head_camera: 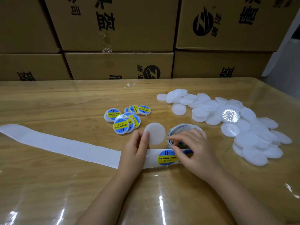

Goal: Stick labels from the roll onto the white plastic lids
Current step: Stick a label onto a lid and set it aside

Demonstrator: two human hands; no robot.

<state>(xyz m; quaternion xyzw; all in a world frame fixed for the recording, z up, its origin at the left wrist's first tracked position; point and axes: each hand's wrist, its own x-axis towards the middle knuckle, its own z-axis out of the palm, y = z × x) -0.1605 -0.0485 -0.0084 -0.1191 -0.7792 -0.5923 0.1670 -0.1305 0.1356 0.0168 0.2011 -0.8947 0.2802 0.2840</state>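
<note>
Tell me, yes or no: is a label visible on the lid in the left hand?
No: the round white plastic lid pinched by the left hand shows a bare white face.

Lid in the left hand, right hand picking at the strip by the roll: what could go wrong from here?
1. The right hand seems to pinch a label at its edge, off the backing strip; it could curl or crease.
2. The left hand pinches the blank lid only by its rim, so the label may land off-centre.
</note>
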